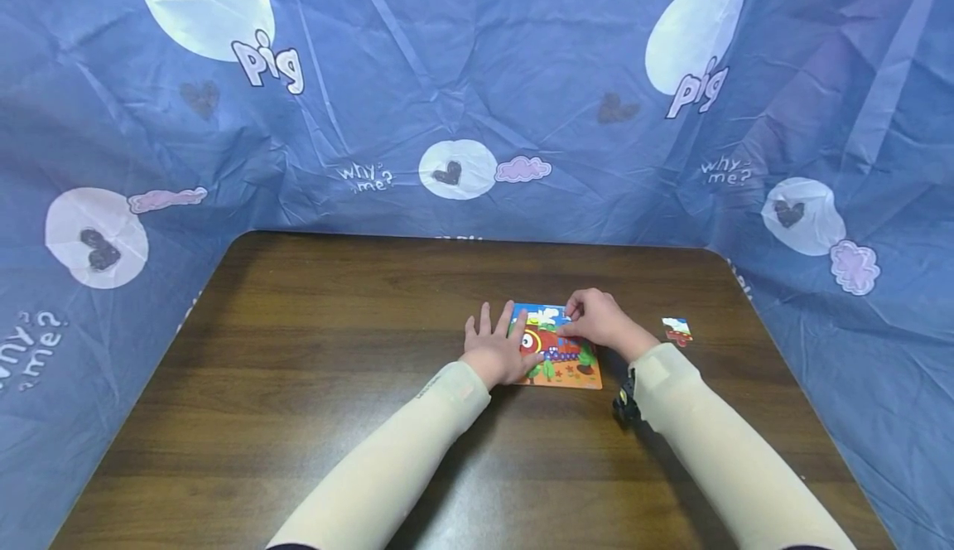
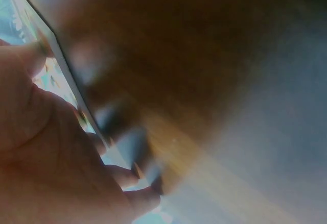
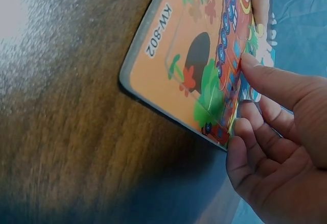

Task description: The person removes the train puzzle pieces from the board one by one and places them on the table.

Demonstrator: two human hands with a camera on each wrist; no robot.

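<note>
On the counter (image 1: 298,417), the puzzle (image 1: 577,378) lies toward two o'clock. The left hand (image 1: 498,354), fingers spread wide, rests across its nine o'clock edge; flat, even pressure should stop sliding. The right hand (image 1: 602,323) curls at its two o'clock, thumb touching the picture; whether it pinches anything is unclear. A loose piece (image 1: 677,331) lies apart at three o'clock.

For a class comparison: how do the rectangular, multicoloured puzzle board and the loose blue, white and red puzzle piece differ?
The puzzle board is larger than the puzzle piece. The board's lower edge is straight; the piece's is uneven. The left hand touches the board; no hand touches the piece. Both things lie on the brown wooden table.
</note>
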